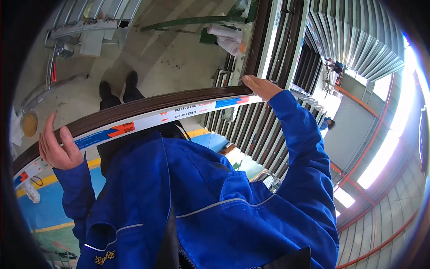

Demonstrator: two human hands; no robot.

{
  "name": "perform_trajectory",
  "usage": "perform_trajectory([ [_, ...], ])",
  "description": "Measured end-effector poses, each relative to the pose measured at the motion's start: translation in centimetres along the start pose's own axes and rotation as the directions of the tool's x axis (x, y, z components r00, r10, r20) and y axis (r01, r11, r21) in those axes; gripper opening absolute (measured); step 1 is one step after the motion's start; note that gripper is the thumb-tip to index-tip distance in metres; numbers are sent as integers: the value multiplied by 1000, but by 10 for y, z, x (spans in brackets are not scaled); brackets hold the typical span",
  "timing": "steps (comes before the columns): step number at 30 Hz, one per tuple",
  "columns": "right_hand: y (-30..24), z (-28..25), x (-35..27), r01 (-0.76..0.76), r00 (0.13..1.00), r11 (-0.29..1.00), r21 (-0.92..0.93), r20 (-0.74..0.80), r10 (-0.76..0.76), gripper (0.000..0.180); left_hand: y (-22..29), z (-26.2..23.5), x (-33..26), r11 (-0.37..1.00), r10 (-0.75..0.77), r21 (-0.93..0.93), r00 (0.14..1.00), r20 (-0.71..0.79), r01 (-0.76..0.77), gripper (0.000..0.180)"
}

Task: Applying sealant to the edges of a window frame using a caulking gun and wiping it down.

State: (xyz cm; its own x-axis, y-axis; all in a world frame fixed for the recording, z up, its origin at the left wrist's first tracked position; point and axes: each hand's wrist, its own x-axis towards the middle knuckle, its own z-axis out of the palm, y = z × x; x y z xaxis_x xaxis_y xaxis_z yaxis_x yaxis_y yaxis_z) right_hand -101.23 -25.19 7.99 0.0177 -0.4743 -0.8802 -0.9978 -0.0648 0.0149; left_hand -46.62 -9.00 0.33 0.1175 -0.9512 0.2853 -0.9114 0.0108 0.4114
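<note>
A long dark-brown frame (179,97), with printed white film along its side, lies across in front of my body. At the right it meets another brown piece (257,42) in a corner. My right hand (263,88) is closed over that corner, thumb on top and fingers partly hidden. Toward the frame's left end, my left hand (62,150) grips it with the palm against the filmed side. The left thumb and forefinger reach up over the brown top edge, slightly apart. Both arms wear blue sleeves.
Several dark profiles (260,134) stand in a rack at my right, with pale ribbed panels (358,36) beyond. A metal rack (87,28) stands at the far left. Pinkish rolls (226,38) lie near a green bar (192,21). Two people are in the right background.
</note>
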Motion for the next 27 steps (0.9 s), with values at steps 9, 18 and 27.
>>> perform_trajectory([
  [9, 6, 7, 5, 54, 996, 998, -36, 70, -51, 70, -2, -1, -1, 1000, 11, 8, 1000, 2, -11, 33],
  [18, -30, 6, 2, 69, 983, 947, -314, 181, -11, 74, 5, -4, 1, 1000, 8, -4, 999, -36, -8, 32],
  [27, -20, -3, 2, 107, 983, 986, -125, 164, -86, 86, 2, -3, 0, 1000, 11, -21, 999, -52, -12, 32],
])
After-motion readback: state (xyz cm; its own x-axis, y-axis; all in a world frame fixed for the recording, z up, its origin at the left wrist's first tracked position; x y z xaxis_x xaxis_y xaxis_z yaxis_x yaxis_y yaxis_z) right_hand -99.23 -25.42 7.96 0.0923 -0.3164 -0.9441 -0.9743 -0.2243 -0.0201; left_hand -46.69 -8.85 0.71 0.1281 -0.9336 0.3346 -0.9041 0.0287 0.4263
